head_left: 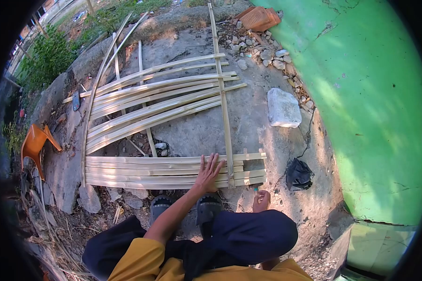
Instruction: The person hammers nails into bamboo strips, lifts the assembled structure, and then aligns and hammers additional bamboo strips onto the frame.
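My left hand [209,174] lies with fingers spread on a row of pale split-bamboo slats [140,172] set side by side in front of my feet. A long upright bamboo strip [224,103] crosses their right ends, just beside my fingers. Another long strip [90,112] crosses at the left. Beyond the right knee, my right hand [261,201] is closed around a small thing with a green tip [255,189], mostly hidden by the fingers. More loose bamboo slats [159,100] fan out farther away between the two long strips.
A white block [284,107] and a crumpled black plastic bag [299,174] lie at the right, near the green wall [361,117]. Stones [272,56] and broken tiles [260,18] are farther back. An orange plastic piece [33,145] and a phone-like dark object [76,100] lie left.
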Demonstrator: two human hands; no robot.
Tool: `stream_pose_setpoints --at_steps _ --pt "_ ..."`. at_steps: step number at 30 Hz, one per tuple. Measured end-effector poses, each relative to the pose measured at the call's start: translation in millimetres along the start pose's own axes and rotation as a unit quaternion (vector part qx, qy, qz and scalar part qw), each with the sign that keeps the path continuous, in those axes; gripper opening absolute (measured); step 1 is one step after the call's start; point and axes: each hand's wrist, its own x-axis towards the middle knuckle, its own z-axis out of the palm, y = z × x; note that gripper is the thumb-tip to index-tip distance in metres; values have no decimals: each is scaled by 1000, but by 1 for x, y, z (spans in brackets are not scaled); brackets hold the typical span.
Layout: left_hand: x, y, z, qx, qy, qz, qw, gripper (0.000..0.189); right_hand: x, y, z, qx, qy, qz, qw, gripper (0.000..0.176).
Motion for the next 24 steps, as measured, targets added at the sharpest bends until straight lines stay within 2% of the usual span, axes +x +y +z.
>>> stream_pose_setpoints --at_steps 1,2,3,4,5,6,8,12,14,15,16,17,18,19,21,22,24 --pt "0 0 -1 -10 -1 2 1000 139 -3 13 15 173 -66 101 977 32" --pt "0 0 -2 -21 -2 4 1000 138 -5 20 25 338 -130 198 911 29" --pt "1 0 -4 -20 -1 2 1000 138 -6 15 30 338 -131 196 911 29" --pt "2 0 -5 -22 -7 0 1000 138 -9 10 38 461 -153 313 816 33" --pt "1 2 -6 -24 -14 -1 1000 139 -11 7 41 565 -168 420 690 38" --pt "1 4 -8 -23 -16 0 1000 139 -10 4 39 566 -168 421 689 38" --pt "0 4 -14 -36 -8 11 999 140 -7 -4 40 698 -251 401 538 50" --pt "-3 5 -27 -53 7 20 998 142 9 -27 44 727 -210 433 490 54" --pt "-3 5 -33 -76 3 24 997 142 24 -27 42 670 -231 400 581 53" --pt "-3 5 -34 -72 1 23 997 142 33 -7 52 673 -233 400 577 53" --pt "-3 5 -34 -70 1 24 997 143 45 26 75 766 -332 259 486 52" --pt "-2 6 -35 -70 3 25 997 143 51 44 88 823 -414 105 374 52" --pt "-2 6 -35 -67 3 26 997 143 54 23 72 820 -359 143 421 53" --pt "-3 5 -36 -64 -2 29 998 144 59 12 62 822 -359 141 420 53" --pt "-3 7 -37 -60 -5 31 998 144 69 -4 52 816 -278 302 408 58" --pt "-2 7 -38 -59 -10 30 998 144 73 -12 55 816 -280 300 406 58" --pt "-2 7 -42 -55 -14 26 998 145 80 -29 62 842 -330 190 383 70"
